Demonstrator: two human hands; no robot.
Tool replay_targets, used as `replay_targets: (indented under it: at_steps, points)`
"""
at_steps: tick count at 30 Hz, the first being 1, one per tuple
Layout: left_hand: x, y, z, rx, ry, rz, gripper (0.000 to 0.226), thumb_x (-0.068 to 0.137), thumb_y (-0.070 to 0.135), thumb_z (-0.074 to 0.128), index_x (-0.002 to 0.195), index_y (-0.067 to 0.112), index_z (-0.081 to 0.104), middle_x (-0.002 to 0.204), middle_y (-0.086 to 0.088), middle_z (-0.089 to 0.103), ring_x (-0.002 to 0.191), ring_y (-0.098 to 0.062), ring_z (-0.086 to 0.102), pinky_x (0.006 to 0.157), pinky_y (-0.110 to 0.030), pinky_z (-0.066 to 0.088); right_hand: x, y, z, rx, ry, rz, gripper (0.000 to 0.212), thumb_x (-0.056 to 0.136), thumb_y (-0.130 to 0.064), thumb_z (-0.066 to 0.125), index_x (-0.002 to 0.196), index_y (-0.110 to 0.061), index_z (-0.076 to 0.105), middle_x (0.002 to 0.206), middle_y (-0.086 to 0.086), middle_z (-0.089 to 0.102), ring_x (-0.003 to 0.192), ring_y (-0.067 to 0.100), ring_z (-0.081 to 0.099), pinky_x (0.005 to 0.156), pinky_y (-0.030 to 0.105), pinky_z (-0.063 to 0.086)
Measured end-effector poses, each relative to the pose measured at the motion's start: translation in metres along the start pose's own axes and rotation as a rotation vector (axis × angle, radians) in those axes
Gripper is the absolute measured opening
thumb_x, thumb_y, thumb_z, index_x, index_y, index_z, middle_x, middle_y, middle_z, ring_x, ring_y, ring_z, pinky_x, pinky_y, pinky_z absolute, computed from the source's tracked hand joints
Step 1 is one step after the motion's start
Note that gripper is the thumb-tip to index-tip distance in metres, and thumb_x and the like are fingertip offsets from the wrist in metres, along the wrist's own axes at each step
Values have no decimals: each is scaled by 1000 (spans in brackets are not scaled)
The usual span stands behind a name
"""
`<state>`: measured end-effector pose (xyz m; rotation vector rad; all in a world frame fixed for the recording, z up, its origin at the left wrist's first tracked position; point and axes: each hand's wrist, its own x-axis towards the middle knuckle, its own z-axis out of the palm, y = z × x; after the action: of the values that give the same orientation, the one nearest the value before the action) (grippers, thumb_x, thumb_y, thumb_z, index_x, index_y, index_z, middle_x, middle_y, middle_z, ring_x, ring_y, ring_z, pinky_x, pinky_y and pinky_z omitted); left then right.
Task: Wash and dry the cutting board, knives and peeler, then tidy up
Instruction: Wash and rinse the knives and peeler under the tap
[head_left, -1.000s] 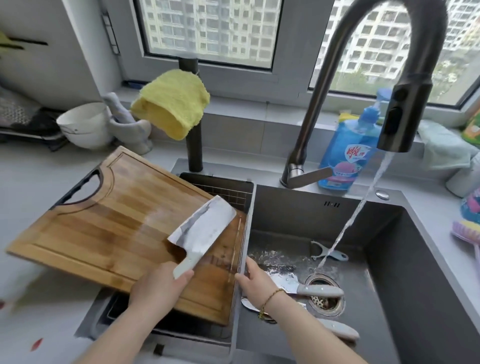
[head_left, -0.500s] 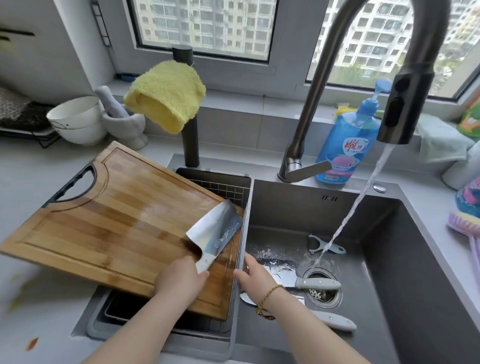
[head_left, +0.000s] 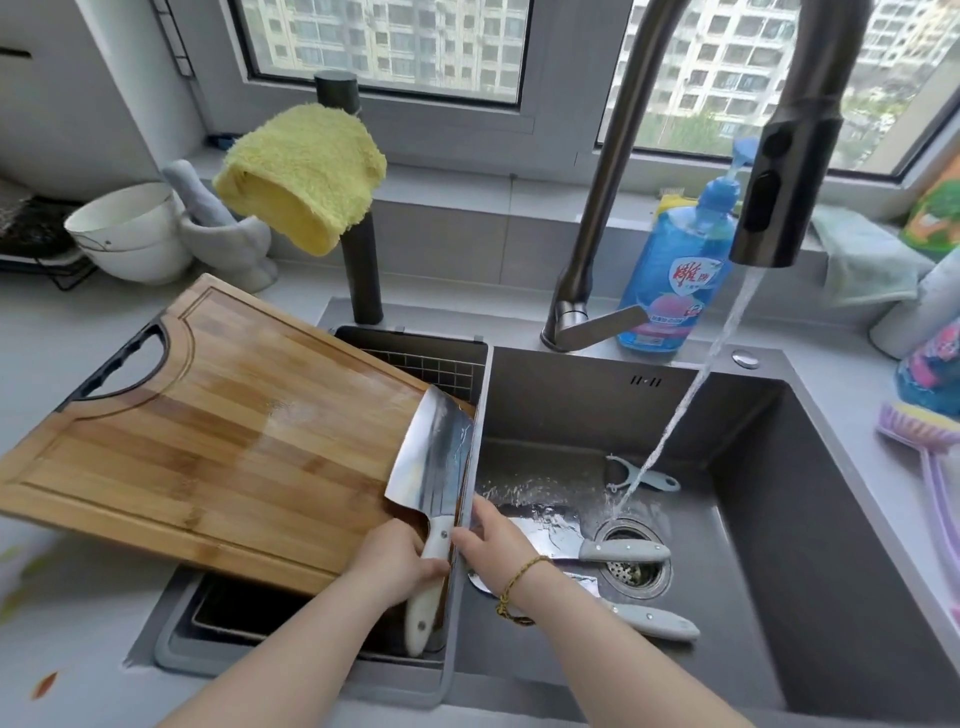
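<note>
A wooden cutting board (head_left: 208, 441) lies tilted over the left drain basket (head_left: 426, 358) and the counter. My left hand (head_left: 395, 561) grips the white handle of a cleaver (head_left: 434, 467), blade up at the board's right edge. My right hand (head_left: 493, 540) rests on the divider rim between basket and sink, fingers on the edge. In the sink (head_left: 571, 405) lie two grey-handled knives (head_left: 623, 551) (head_left: 654, 621) beside the drain, and a peeler (head_left: 639, 475) under the running water stream.
The dark faucet (head_left: 769, 182) runs water into the sink. Blue dish soap (head_left: 675, 270) stands behind it. A yellow cloth (head_left: 301, 176) hangs on a black post. White bowls (head_left: 130, 234) and a mortar sit back left. A brush (head_left: 930, 457) lies on the right counter.
My left hand has swung the cleaver rightward across the board to its right edge, turning the blade more upright. My right hand stayed on the divider rim.
</note>
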<state>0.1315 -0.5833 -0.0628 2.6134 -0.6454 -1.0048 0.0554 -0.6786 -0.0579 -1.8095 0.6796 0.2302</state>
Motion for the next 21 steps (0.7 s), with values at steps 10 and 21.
replay_targets:
  at_steps: [10,21]
  points:
    - [-8,8,3,-121,166,20,20,95,22,46,103,20,63,108,-5,64,98,-21,58,74,-23,41,-9,7,-11,-23,-30,-17,46,95,-23,45,140,-22,35,126,2,55,109,18,57,87,22,46]
    - [-5,69,30,152,373,294,64,98,35,35,149,20,0,156,3,-11,144,-12,-8,115,-25,4,-20,97,-134,-376,120,205,17,92,-18,51,96,-12,66,89,-1,64,82,12,56,78,19,43]
